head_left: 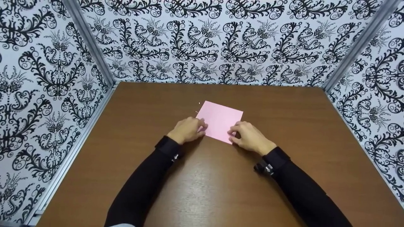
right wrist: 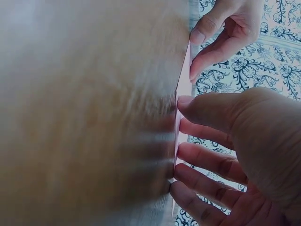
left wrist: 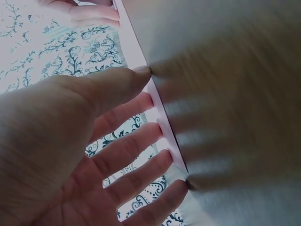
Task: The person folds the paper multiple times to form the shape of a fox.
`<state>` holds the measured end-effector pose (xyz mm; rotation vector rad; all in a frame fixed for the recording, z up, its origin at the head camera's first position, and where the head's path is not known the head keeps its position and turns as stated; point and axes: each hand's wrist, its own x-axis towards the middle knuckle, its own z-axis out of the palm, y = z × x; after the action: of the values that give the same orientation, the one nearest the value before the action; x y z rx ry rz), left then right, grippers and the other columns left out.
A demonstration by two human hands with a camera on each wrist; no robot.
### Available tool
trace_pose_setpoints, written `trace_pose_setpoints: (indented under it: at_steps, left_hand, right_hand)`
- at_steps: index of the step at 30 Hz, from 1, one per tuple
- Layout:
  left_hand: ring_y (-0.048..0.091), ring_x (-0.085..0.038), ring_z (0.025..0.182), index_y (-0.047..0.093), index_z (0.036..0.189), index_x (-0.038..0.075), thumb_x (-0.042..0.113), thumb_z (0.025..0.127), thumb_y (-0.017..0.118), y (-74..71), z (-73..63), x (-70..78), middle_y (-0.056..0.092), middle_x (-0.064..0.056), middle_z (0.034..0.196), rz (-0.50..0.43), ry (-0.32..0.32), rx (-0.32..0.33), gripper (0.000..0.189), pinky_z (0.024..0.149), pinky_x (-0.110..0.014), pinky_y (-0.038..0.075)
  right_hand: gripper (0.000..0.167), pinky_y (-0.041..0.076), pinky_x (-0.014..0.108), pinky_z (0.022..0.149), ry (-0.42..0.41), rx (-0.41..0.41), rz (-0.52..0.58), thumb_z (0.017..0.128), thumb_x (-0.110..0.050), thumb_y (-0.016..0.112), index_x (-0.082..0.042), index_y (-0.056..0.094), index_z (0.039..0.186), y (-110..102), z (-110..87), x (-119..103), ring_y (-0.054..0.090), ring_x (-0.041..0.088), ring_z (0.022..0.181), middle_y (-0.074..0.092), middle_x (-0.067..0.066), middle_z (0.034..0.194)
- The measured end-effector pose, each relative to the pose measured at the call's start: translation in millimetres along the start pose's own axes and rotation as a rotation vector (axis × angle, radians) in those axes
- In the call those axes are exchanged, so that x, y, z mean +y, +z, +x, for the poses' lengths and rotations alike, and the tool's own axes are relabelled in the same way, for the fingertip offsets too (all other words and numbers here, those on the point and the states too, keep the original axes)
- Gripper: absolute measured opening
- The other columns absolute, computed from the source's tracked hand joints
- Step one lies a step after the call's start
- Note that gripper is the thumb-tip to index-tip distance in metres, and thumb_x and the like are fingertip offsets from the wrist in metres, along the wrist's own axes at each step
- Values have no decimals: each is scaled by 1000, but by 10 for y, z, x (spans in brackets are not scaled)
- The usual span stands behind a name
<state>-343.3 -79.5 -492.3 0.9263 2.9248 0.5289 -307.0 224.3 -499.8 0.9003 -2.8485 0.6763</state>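
Note:
A pink square sheet of paper [head_left: 220, 121] lies flat on the brown table, turned slightly askew. At its left side my left hand [head_left: 188, 129] rests with fingertips on the paper and the thumb at the near edge. My right hand [head_left: 249, 136] touches the right side near the closest corner, fingers spread along it. In the left wrist view the left fingers [left wrist: 136, 146] reach down to the thin pink edge, spaced apart. From the right wrist, the right thumb [right wrist: 202, 108] meets the paper's edge and the other fingers press down beyond it.
The wooden table [head_left: 195, 189] spreads all around the paper. Tiny white specks [head_left: 199, 103] show beyond its left corner. Walls with black floral patterns [head_left: 202, 41] enclose the table at the back and sides, framed by grey metal posts [head_left: 91, 41].

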Motion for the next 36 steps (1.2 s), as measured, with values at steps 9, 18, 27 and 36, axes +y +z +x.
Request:
trace_pose_setpoints:
  at_steps: [9, 18, 27, 36]
  left_hand:
    - [82, -41, 119, 85, 133, 12, 29, 113, 81, 16, -84, 5, 87, -14, 128, -23, 18, 20, 26, 103, -62, 70]
    - [79, -37, 104, 86, 126, 10, 32, 111, 84, 15, -103, 32, 87, -15, 115, -62, 14, 24, 27, 98, -58, 69]
    - [71, -30, 93, 85, 121, 11, 39, 106, 91, 13, -184, 43, 82, -10, 101, -60, 5, 20, 32, 88, -50, 65]
    - [69, -22, 86, 84, 107, 14, 39, 100, 97, 3, -246, 80, 79, -4, 92, -14, 21, 34, 30, 79, -46, 64]
  right_hand:
    - [18, 65, 56, 100, -6, 13, -23, 105, -16, 89, -5, 90, 120, 4, -129, -112, 74, 36, 103, 81, 15, 110]
    - [17, 62, 48, 92, -13, 10, -38, 106, -20, 90, -9, 91, 118, 39, -228, -210, 68, 27, 98, 78, 12, 110]
    - [16, 62, 45, 90, -46, 8, -73, 104, -21, 92, -11, 91, 116, 72, -309, -314, 67, 23, 97, 76, 9, 107]
    - [14, 65, 42, 86, -78, -26, -58, 101, -19, 95, -13, 92, 113, 52, -358, -392, 74, 24, 97, 76, 7, 103]
